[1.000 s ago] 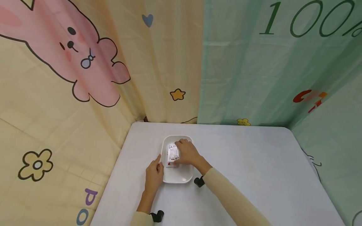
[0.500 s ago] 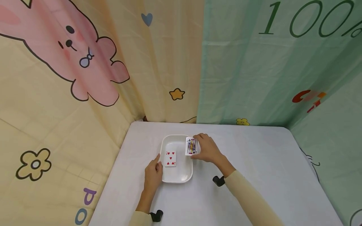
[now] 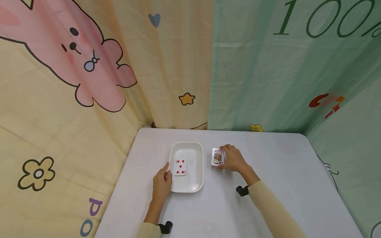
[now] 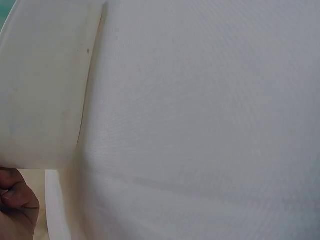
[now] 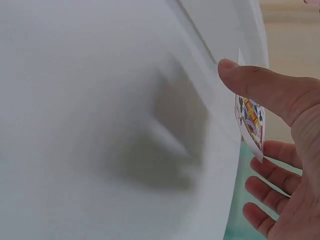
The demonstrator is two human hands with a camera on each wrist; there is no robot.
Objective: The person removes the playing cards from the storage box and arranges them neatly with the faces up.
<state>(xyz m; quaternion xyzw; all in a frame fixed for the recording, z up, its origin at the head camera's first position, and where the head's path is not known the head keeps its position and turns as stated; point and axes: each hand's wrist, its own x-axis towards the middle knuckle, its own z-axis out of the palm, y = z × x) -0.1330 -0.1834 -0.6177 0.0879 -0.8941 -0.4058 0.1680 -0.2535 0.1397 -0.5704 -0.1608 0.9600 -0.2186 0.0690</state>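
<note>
"What's changed?"
"Court card [image 3: 217,157] is now out of the tray [image 3: 194,155], held right of it above the table [image 3: 276,181]. Right hand [image 3: 235,159] pinches its edges between thumb and fingers."
"Meaning?"
"Cards parted; five of hearts [image 3: 180,167] lies uncovered inside."
"Left hand [image 3: 161,183]?"
"At tray's left rim. Gripping or just touching, can't tell."

I read a clipped "100%" on the far green curtain [image 3: 259,72], "O" on the left yellow curtain [image 3: 59,138], hearts on the left card [image 3: 180,170], clubs on my held card [image 3: 218,157].
</note>
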